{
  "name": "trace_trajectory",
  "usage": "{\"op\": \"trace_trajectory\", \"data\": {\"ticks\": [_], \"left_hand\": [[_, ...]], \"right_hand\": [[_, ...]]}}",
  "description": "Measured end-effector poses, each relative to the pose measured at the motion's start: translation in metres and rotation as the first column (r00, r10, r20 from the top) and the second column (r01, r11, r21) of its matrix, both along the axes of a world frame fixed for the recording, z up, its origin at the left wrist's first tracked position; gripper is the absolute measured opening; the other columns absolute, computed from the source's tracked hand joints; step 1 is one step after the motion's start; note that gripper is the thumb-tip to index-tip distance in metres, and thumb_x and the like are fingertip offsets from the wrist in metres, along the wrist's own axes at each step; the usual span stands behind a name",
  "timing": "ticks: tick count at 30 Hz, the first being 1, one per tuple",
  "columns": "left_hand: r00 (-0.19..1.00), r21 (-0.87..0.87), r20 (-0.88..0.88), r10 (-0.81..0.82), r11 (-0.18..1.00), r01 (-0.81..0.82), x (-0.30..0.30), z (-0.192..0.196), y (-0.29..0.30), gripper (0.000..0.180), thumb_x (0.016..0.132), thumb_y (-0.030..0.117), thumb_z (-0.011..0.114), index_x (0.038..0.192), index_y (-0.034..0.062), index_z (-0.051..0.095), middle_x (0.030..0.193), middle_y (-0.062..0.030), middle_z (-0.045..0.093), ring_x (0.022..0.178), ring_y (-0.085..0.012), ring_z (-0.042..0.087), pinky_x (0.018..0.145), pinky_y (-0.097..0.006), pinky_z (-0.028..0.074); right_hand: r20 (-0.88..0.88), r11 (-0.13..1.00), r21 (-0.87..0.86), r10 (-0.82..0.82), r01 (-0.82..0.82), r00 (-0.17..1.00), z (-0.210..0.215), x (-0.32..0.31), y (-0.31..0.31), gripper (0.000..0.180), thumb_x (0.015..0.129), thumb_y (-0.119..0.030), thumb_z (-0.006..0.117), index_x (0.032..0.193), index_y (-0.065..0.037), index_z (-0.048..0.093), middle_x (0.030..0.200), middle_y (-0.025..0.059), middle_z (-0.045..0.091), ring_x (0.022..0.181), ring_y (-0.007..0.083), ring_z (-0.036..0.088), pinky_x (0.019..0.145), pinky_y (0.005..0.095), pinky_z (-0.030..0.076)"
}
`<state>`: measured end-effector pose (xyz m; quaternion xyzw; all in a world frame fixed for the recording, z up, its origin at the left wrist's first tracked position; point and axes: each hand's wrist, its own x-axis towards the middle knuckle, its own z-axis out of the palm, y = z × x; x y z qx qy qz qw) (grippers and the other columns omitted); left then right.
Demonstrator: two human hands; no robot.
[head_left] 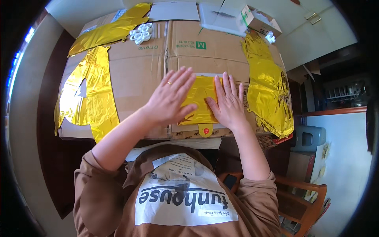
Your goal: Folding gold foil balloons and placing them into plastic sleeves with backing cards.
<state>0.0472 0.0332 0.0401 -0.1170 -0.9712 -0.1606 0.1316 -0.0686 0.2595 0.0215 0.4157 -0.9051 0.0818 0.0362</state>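
A gold foil balloon (202, 103), folded flat into a rectangle, lies on the cardboard near its front edge. From its near side sticks out a small gold tab (205, 130) with a red dot. My right hand (229, 106) rests flat on the balloon's right edge, fingers stretched. Over its left edge is my left hand (169, 96), palm down with the fingers extended and a ring on one of them; whether it presses on the foil I cannot tell. A thin pale edge shows beyond the folded foil.
Flat gold foil balloons lie on the cardboard sheet (134, 79) at the left (100, 87), far left (114, 31) and right (268, 85). White ribbon coils (141, 34), a clear plastic bag (223, 17) and an open box (261, 20) are at the back. A wooden chair (304, 205) stands right.
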Motion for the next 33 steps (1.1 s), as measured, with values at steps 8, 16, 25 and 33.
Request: {"op": "trace_trajectory", "data": {"ticks": [8,16,25,33], "left_hand": [[0.989,-0.194,0.118,0.088,0.979,-0.064,0.007,-0.014,0.004,0.098,0.095,0.069,0.046,0.156,-0.0062,0.027,0.164,-0.0267,0.025,0.155,-0.0376,0.02,0.125,-0.051,0.014],[0.969,0.429,0.238,-0.066,0.902,-0.044,0.009,0.028,-0.038,0.119,0.073,0.042,0.086,0.159,-0.0032,0.018,0.164,-0.0274,0.022,0.155,-0.0378,0.018,0.127,-0.048,0.016],[0.994,0.032,0.098,0.048,0.998,-0.051,0.016,0.016,-0.005,0.099,0.09,0.055,0.068,0.158,-0.0033,0.025,0.163,-0.0273,0.027,0.154,-0.0381,0.023,0.126,-0.05,0.016],[0.992,-0.169,0.079,0.101,0.982,-0.086,0.016,-0.016,0.002,0.103,0.091,0.073,0.049,0.153,-0.0078,0.032,0.162,-0.0277,0.029,0.153,-0.0391,0.026,0.125,-0.051,0.016]], "right_hand": [[0.013,1.0,0.022,-0.001,0.0,1.0,0.003,0.001,0.0,0.079,0.101,-0.054,0.048,0.161,-0.008,0.026,0.166,0.0251,0.021,0.154,0.0417,0.021,0.123,0.0616,0.007],[0.026,1.0,-0.007,0.017,-0.017,1.0,0.004,0.001,0.0,0.078,0.101,-0.053,0.05,0.161,-0.009,0.026,0.166,0.0254,0.02,0.153,0.0437,0.021,0.122,0.0611,0.011],[-0.009,1.0,0.016,0.013,-0.013,1.0,0.002,0.001,0.0,0.077,0.102,-0.053,0.048,0.162,-0.009,0.026,0.167,0.0241,0.02,0.154,0.0424,0.02,0.123,0.0603,0.009],[-0.018,0.998,0.061,-0.013,0.014,1.0,0.001,0.002,-0.001,0.077,0.103,-0.055,0.043,0.161,-0.006,0.026,0.167,0.0231,0.02,0.155,0.0408,0.019,0.123,0.0606,0.008]]}}
